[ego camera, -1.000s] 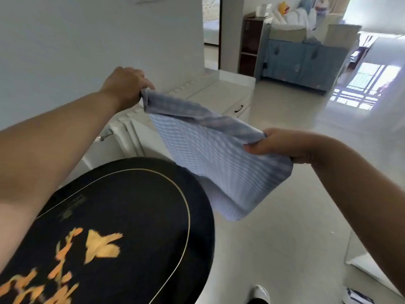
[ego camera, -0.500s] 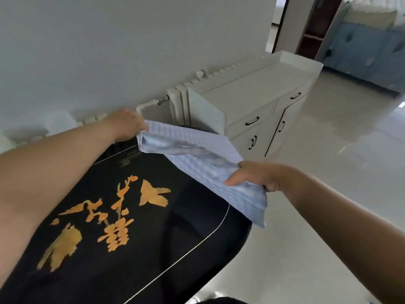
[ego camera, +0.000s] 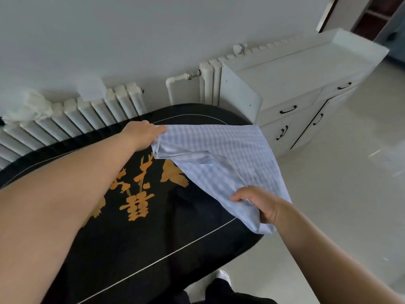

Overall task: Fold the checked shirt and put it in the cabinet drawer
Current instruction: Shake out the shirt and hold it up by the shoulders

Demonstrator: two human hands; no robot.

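Note:
The light blue checked shirt [ego camera: 228,159], folded into a rough square, is stretched between my hands over the right end of the black table [ego camera: 153,229]. My left hand [ego camera: 143,133] grips its far left corner. My right hand [ego camera: 258,202] grips its near edge, with the cloth hanging over the table's side below it. The white cabinet [ego camera: 291,80] stands just right of the table against the wall. Its drawers with black handles [ego camera: 288,109] are closed.
The black table carries an orange painted design [ego camera: 140,189] and a thin pale line near its rim. White radiators [ego camera: 72,115] run along the wall behind the table. Pale tiled floor [ego camera: 341,194] lies to the right. My shoe [ego camera: 222,277] shows below the table edge.
The view has swung left and down from the room to the table. Both hands have lowered the shirt from mid-air toward the table's right end, still gripping it.

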